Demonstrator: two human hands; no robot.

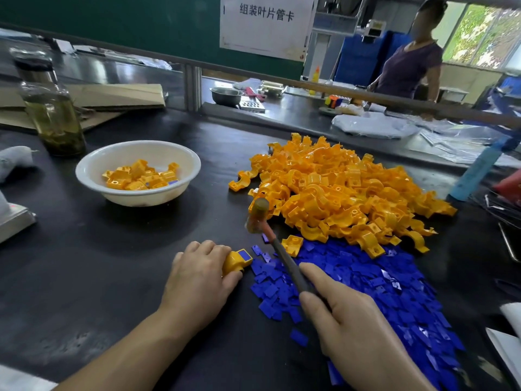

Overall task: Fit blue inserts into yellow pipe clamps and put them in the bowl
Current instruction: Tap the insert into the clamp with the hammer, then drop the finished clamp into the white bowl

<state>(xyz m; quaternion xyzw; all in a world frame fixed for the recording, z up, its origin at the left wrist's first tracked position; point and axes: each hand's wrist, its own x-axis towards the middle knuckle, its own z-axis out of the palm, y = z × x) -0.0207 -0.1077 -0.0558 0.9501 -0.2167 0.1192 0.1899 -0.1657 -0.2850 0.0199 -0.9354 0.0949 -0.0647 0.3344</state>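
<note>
Left hand [197, 277] curled over a yellow clamp [234, 262], fingers on top and thumb at its near side, pinning it to the black table [112, 263]. A blue insert [244, 255] sits in the clamp's exposed end, facing up and right. Right hand [346, 325] wrapped round the dark handle of a small mallet [282, 249], index finger laid straight along the handle, other fingers closed on it. The mallet head (yellowish, motion-blurred) is up in the air above the table, right of the held clamp and at the near edge of the pile of yellow clamps [338, 190]. Just right of the held clamp, the blue inserts [380, 283] lie spread in a flat heap under the right hand, touching the yellow pile behind it; one loose clamp [293, 245] rests at the heap's far edge. White bowl [146, 196] well to the left and farther back, partly filled with fitted clamps [141, 176]. Glass bottle [53, 119] of greenish liquid behind the bowl
</note>
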